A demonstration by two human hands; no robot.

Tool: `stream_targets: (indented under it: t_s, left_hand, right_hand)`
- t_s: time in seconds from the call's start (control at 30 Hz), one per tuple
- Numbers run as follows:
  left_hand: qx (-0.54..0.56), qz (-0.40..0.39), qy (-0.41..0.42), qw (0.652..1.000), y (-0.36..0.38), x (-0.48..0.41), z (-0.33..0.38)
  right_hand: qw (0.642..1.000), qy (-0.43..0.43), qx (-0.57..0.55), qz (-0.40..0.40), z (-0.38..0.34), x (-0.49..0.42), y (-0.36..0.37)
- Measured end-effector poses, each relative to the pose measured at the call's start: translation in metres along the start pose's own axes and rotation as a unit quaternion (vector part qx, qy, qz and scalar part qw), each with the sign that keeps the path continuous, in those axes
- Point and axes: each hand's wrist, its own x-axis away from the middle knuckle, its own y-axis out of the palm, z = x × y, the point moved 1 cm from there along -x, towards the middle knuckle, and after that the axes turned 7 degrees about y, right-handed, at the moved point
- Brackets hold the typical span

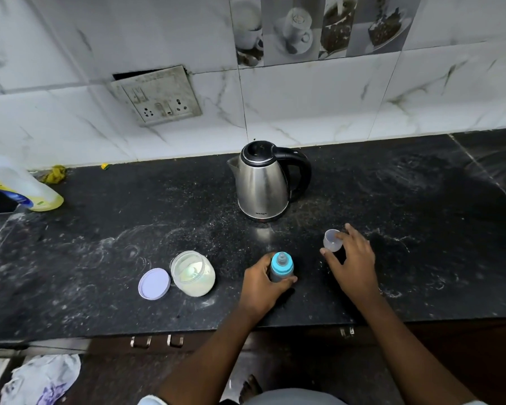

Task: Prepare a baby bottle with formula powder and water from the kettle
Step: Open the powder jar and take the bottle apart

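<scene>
A small baby bottle (281,267) with a blue collar and a teat stands upright on the black counter (129,223), and my left hand (260,285) is wrapped around its body. To its right, my right hand (352,258) holds a clear plastic cap (331,240) by the fingertips, just above or on the counter. A steel kettle (263,182) with a black handle and closed lid stands behind them. An open jar of pale formula powder (192,273) sits left of the bottle, its lilac lid (154,284) lying flat beside it.
A white and yellow bottle (18,185) leans at the far left by a sink edge. A yellow rag (54,173) lies by the wall. A socket plate (158,96) hangs on the tiled wall. The counter's front edge runs over drawer handles (156,342).
</scene>
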Motion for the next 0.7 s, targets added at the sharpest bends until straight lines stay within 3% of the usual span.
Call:
stream_targets:
  t_s: [0.1,0.2,0.27,0.37,0.5,0.63,0.7]
  left_hand:
    - [0.002,0.001,0.000,1.000,-0.001,0.001,0.003]
    - [0.019,0.008,-0.006,1.000,-0.001,0.004,0.005]
    - [0.025,0.010,-0.012,1.000,-0.003,0.005,0.009]
    - [0.041,0.012,-0.003,0.999,-0.007,0.006,0.020]
    - [0.118,0.021,-0.025,0.993,-0.018,-0.004,0.047]
    - [0.156,0.047,-0.001,0.987,-0.037,-0.011,0.087]
    - [0.265,0.011,-0.019,0.964,-0.049,-0.015,0.110]
  right_hand:
    - [0.996,-0.085,-0.018,0.036,-0.035,0.017,-0.003]
    - [0.987,-0.137,-0.025,-0.084,-0.071,0.031,0.012]
    - [0.979,-0.115,-0.038,-0.164,-0.081,0.035,0.025]
    - [0.955,-0.022,-0.205,-0.212,-0.081,0.038,0.031]
    - [0.877,0.044,-0.389,-0.280,-0.083,0.042,0.015]
    - [0.769,0.089,-0.517,-0.366,-0.096,0.044,-0.008]
    - [0.711,0.118,-0.570,-0.395,-0.108,0.045,-0.016]
